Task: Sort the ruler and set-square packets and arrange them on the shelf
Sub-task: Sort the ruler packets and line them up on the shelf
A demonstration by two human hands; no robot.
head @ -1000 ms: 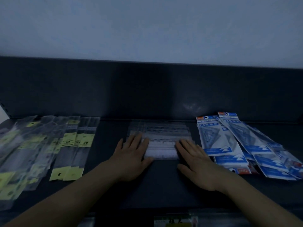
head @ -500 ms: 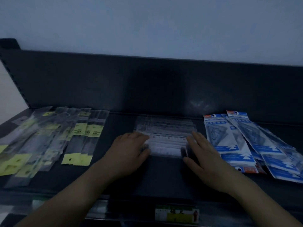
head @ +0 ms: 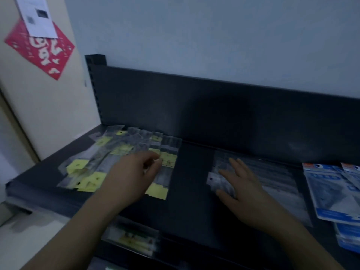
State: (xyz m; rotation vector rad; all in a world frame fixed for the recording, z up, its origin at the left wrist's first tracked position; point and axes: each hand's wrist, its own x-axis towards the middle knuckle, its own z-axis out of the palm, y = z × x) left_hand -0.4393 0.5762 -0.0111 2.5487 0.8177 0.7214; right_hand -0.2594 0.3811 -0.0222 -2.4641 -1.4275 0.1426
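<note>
Yellow-tagged packets (head: 168, 162) front-to-back; left hand (head: 132, 176) curled, grip unclear; right hand (head: 243, 191) flat on crosswise packets (head: 272, 176).

Up to your left, a red diamond-shaped paper decoration with white cut-out characters (head: 48, 53) hangs on a cream wall panel (head: 48, 114). A white printed paper sheet with dark code squares (head: 37, 15) overlaps its top corner. Ahead of you stands a plain pale blue-grey wall (head: 214, 36). Low in front of you, a blurred green-and-yellow label strip behind clear plastic (head: 134, 238) shows, its print unreadable.
</note>
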